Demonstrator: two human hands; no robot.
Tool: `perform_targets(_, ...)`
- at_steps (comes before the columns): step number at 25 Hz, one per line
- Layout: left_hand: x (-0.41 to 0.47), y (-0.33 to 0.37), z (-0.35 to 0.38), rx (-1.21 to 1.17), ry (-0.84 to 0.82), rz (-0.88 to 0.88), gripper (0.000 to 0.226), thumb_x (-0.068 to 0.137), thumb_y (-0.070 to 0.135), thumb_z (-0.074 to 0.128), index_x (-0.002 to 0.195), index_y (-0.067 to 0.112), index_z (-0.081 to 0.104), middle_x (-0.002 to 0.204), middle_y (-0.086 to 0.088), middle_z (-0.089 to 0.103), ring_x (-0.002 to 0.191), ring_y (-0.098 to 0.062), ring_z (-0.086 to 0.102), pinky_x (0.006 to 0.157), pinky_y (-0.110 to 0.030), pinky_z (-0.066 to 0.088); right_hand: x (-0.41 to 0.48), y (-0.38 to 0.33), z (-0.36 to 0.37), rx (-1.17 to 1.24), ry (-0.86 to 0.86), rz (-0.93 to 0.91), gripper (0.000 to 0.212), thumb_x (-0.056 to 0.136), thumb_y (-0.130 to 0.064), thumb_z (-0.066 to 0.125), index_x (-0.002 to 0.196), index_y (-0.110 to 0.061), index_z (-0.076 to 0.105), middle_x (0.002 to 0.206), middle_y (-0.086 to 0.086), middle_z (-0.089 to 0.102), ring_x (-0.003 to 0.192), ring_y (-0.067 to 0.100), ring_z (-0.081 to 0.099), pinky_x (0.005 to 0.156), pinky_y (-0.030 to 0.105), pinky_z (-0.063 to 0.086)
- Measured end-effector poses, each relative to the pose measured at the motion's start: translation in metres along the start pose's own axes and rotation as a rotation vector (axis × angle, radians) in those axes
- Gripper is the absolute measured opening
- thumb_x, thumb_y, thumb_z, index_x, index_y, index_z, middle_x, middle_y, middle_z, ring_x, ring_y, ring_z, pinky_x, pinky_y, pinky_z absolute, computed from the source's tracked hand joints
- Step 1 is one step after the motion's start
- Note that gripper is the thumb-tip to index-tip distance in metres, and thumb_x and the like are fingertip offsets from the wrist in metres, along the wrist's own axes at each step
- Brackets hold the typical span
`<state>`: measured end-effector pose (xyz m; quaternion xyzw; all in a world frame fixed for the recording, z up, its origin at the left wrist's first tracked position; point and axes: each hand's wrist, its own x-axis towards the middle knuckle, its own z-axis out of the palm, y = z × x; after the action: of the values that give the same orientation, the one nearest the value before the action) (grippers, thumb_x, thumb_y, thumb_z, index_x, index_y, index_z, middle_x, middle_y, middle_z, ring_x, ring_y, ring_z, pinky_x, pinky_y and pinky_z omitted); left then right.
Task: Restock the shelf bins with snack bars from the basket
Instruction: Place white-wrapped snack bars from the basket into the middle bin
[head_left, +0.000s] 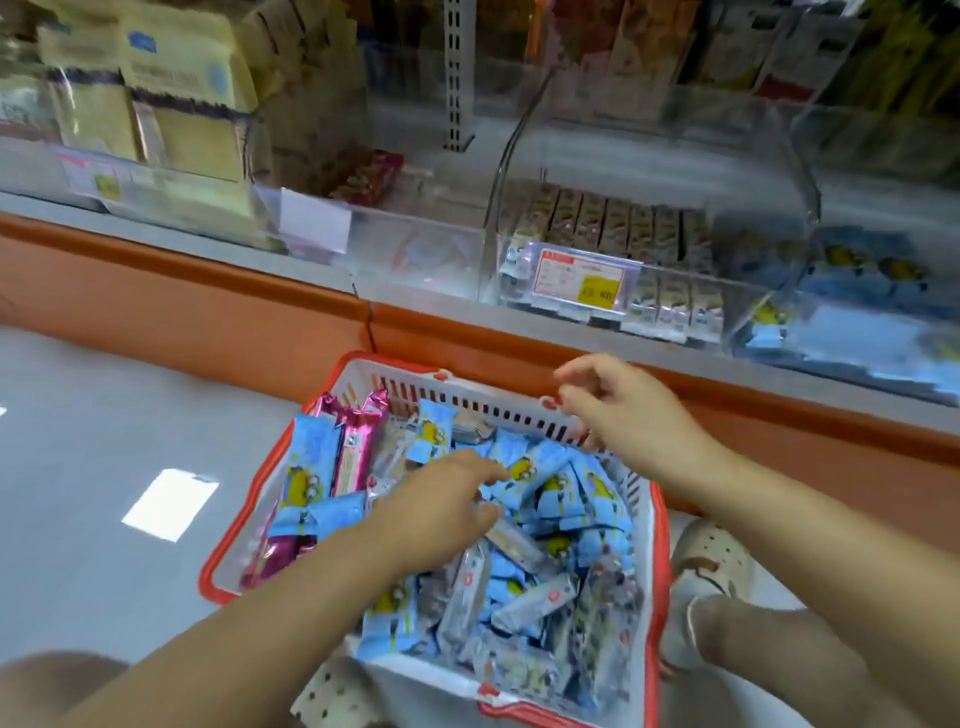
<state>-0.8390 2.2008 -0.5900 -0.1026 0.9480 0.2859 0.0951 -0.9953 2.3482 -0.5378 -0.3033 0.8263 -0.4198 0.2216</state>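
A white basket with a red rim (358, 371) stands on the floor below the shelf, heaped with blue snack bars (550, 486), pink bars (356, 447) and silver-grey bars (530, 603). My left hand (441, 506) reaches down into the heap, fingers spread over the blue bars; whether it holds one is hidden. Over the basket's far right rim hovers my right hand (618, 410), its fingers loosely curled with nothing in them. Above, on the shelf, a clear bin (649, 156) holds rows of brown bars (618, 223). A bin further right (862, 332) contains blue bars.
An orange kick-strip (208, 291) runs along the shelf base. Left of the brown-bar bin sits a nearly empty clear bin (415, 249). Tan bags (171, 93) fill the left bins. My shoe (711, 566) stands right of the basket on the grey floor (78, 415).
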Motion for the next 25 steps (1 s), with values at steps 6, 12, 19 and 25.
perform_targets(6, -0.008, -0.002, 0.076, 0.204, -0.317, -0.049, 0.053, 0.09, 0.028, 0.059, 0.141, 0.022, 0.044, 0.142, -0.007, 0.043, 0.125, -0.025, 0.046, 0.102, -0.037, 0.041, -0.054, 0.101, 0.074, -0.427, -0.378, 0.149, 0.019, 0.087, -0.013, 0.057, 0.099, -0.027, 0.059, 0.099, 0.004, 0.062, 0.096, 0.028, 0.058, 0.083, 0.038, 0.049)
perform_targets(12, -0.011, 0.0, 0.09, 0.254, -0.32, -0.072, 0.027, 0.086, 0.026, 0.065, 0.11, 0.014, 0.061, 0.114, -0.009, 0.051, 0.099, -0.026, 0.053, 0.084, -0.041, 0.049, -0.069, 0.118, 0.096, -1.041, -0.528, -0.112, 0.03, 0.089, -0.016, 0.053, 0.119, -0.017, 0.056, 0.111, 0.008, 0.048, 0.107, 0.028, 0.039, 0.079, 0.04, 0.04)
perform_targets(19, -0.011, -0.005, 0.079, -0.225, -0.227, -0.165, 0.031, 0.092, 0.026, 0.062, 0.123, 0.022, 0.06, 0.106, 0.003, 0.062, 0.095, -0.014, 0.059, 0.082, -0.026, 0.046, -0.052, 0.089, 0.06, -0.047, -0.408, 0.277, 0.016, 0.083, -0.031, 0.073, 0.093, -0.022, 0.064, 0.085, -0.006, 0.062, 0.067, 0.003, 0.064, 0.055, 0.015, 0.047)
perform_targets(25, -0.008, 0.002, 0.055, -0.827, -0.203, -0.24, 0.034, 0.088, 0.024, 0.069, 0.122, 0.022, 0.061, 0.11, -0.001, 0.067, 0.097, -0.012, 0.067, 0.081, -0.023, 0.052, -0.046, 0.074, 0.038, 0.319, -0.214, 0.487, 0.042, 0.087, -0.051, 0.062, 0.092, -0.009, 0.056, 0.069, 0.007, 0.068, 0.054, 0.02, 0.061, 0.048, 0.027, 0.049)
